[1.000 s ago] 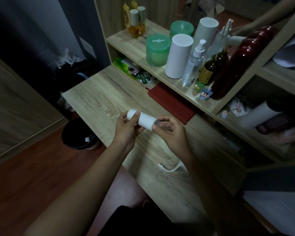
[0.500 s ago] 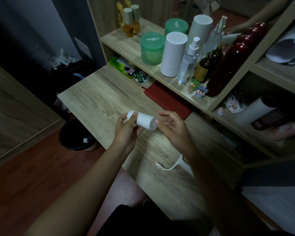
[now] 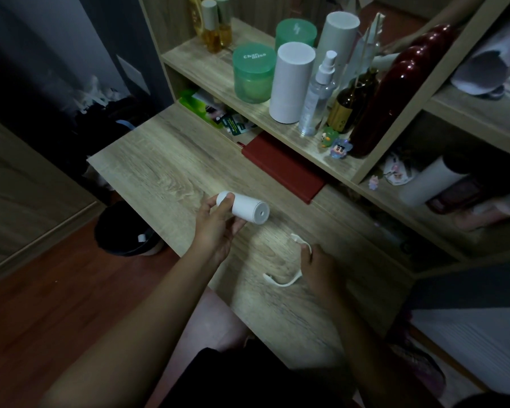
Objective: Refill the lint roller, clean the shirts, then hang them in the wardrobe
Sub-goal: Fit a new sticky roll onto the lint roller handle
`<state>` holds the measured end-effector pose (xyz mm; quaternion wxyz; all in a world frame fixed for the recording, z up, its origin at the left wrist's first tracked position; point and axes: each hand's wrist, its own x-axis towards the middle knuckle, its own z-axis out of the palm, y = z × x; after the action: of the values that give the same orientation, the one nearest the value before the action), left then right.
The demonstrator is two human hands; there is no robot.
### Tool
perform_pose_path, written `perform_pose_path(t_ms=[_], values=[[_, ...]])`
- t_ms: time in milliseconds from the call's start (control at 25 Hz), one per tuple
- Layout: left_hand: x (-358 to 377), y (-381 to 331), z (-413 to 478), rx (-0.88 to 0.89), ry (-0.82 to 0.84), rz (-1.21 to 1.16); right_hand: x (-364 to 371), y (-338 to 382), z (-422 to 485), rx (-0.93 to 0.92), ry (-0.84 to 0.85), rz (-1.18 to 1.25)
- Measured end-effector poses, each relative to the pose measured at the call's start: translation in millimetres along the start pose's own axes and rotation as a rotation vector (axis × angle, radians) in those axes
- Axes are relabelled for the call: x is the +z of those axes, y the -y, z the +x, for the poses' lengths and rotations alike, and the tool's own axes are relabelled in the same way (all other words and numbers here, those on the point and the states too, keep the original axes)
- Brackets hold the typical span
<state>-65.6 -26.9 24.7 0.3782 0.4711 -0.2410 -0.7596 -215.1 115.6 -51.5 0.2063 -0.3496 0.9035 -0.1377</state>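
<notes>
My left hand point(image 3: 218, 231) curled around the white cylindrical lint roller refill point(image 3: 245, 209), thumb and fingers wrapped on its near end, holding it above the pale wooden desk point(image 3: 165, 172). Its long axis ran sideways, the flat end with a small hole pointing toward my right. My right hand point(image 3: 317, 262) pinched the white curved plastic roller handle point(image 3: 289, 278) lying on the desk.

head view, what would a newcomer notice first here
Probably the white roll held above the wooden desk in the left hand, its holed end facing right. Next, the right hand reaching down onto the curved white handle lying nearer the desk's front edge. Behind stands a crowded shelf of bottles and jars.
</notes>
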Motion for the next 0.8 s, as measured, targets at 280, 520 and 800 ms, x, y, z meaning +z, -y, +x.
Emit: perform_pose_path(t_ms=[280,520,800], values=[[-11,-5,-1,-0.026,0.025,0.145,-52,45,-1,-0.218,-0.141,0.259],[-11,-4,-9,0.013,0.194,0.311,-79,75,0,-0.364,-0.167,0.193],[-12,-5,-14,0.036,0.306,0.333,-83,83,4,-0.377,-0.129,0.158]])
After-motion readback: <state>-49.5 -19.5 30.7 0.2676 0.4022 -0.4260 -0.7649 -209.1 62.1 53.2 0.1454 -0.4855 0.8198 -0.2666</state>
